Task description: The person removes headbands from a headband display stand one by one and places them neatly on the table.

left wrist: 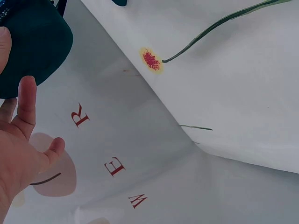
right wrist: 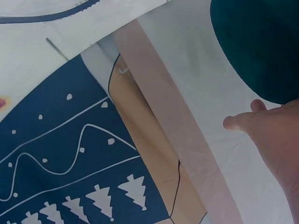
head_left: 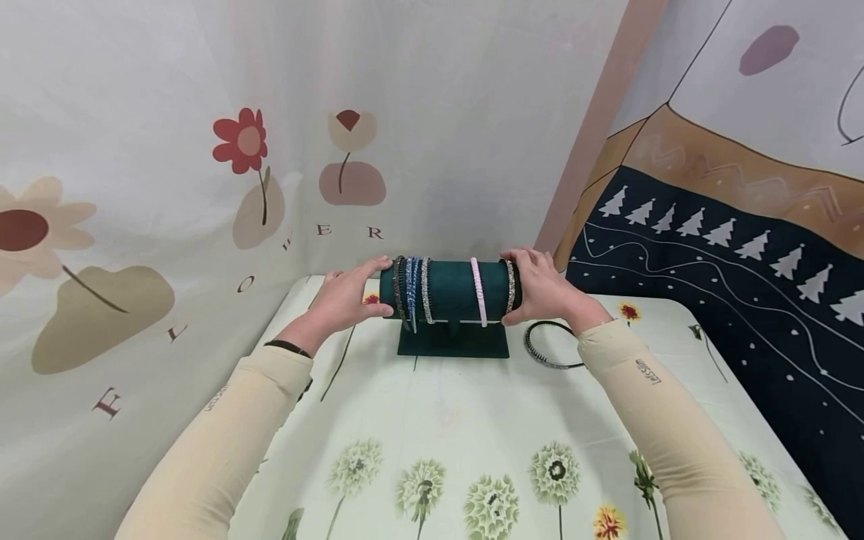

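My left hand point(head_left: 343, 298) and right hand point(head_left: 540, 289) grasp the dark-green bracelet display stand point(head_left: 450, 292) on the surface point(head_left: 442, 420) by its cylinder's two ends. Probably light, firm under soft covering; gripping there should spare the bracelets point(head_left: 411, 294).

Flowered table point(head_left: 445, 409), dark-green stand point(head_left: 454, 343), black headband point(head_left: 553, 365)
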Demonstrator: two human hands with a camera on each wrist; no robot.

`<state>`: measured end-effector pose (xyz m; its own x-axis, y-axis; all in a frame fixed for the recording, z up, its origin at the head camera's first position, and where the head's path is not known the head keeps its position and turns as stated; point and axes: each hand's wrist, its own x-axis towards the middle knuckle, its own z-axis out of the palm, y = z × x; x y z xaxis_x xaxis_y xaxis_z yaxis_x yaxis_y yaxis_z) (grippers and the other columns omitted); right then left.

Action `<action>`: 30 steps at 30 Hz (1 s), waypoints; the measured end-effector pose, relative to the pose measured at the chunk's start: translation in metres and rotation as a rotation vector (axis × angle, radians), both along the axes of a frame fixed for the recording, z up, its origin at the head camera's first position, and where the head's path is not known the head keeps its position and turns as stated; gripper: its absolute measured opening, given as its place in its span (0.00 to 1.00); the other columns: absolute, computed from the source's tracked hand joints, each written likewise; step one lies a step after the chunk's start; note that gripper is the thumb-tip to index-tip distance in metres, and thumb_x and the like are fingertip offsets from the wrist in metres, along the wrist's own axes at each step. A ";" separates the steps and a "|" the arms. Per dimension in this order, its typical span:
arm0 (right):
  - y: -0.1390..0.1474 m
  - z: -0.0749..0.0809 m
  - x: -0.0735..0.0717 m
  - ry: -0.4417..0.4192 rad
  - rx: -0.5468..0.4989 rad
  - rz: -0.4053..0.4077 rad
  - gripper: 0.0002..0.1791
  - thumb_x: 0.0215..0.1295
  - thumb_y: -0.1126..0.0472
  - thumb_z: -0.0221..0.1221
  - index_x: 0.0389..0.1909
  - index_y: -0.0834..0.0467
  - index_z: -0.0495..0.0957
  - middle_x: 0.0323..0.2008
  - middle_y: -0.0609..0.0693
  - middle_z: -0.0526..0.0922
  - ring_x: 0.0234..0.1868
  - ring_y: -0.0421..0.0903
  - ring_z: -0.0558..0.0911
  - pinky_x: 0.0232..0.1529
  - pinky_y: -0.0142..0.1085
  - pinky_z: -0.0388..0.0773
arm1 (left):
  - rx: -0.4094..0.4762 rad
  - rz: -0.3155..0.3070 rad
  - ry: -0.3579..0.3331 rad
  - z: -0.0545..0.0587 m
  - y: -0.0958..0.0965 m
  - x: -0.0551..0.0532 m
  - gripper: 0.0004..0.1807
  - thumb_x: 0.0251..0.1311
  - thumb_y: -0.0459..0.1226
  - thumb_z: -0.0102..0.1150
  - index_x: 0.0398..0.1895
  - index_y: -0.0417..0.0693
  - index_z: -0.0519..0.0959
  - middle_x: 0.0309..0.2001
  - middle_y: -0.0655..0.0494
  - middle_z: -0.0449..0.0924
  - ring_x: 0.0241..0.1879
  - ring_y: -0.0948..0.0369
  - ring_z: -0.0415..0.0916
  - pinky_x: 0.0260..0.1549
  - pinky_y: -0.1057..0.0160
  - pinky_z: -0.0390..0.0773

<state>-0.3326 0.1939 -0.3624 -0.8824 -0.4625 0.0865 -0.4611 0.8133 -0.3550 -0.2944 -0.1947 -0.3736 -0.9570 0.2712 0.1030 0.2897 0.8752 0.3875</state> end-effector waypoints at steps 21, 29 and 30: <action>0.023 0.007 -0.005 -0.119 0.029 -0.029 0.67 0.49 0.48 0.81 0.85 0.52 0.51 0.83 0.64 0.55 0.86 0.67 0.40 0.73 0.77 0.63 | 0.009 0.006 0.001 0.000 0.000 0.000 0.53 0.61 0.51 0.77 0.86 0.60 0.58 0.87 0.56 0.54 0.77 0.44 0.70 0.82 0.30 0.47; 0.040 -0.010 -0.010 -0.236 -0.137 -0.048 0.69 0.55 0.46 0.79 0.87 0.53 0.42 0.82 0.64 0.55 0.81 0.67 0.53 0.75 0.78 0.59 | 0.013 0.011 -0.004 -0.002 0.000 -0.001 0.54 0.61 0.51 0.78 0.86 0.60 0.56 0.87 0.56 0.54 0.77 0.44 0.70 0.83 0.31 0.47; 0.042 -0.013 -0.009 -0.255 -0.174 -0.058 0.69 0.55 0.45 0.79 0.87 0.51 0.40 0.83 0.64 0.52 0.82 0.67 0.53 0.75 0.78 0.58 | 0.014 0.011 -0.004 -0.002 0.000 0.000 0.54 0.61 0.51 0.78 0.86 0.60 0.56 0.87 0.56 0.55 0.77 0.44 0.70 0.82 0.31 0.47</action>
<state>-0.3419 0.2358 -0.3755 -0.9103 -0.4082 -0.0680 -0.2935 0.7527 -0.5894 -0.2948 -0.1945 -0.3752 -0.9603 0.2592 0.1029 0.2785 0.8726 0.4012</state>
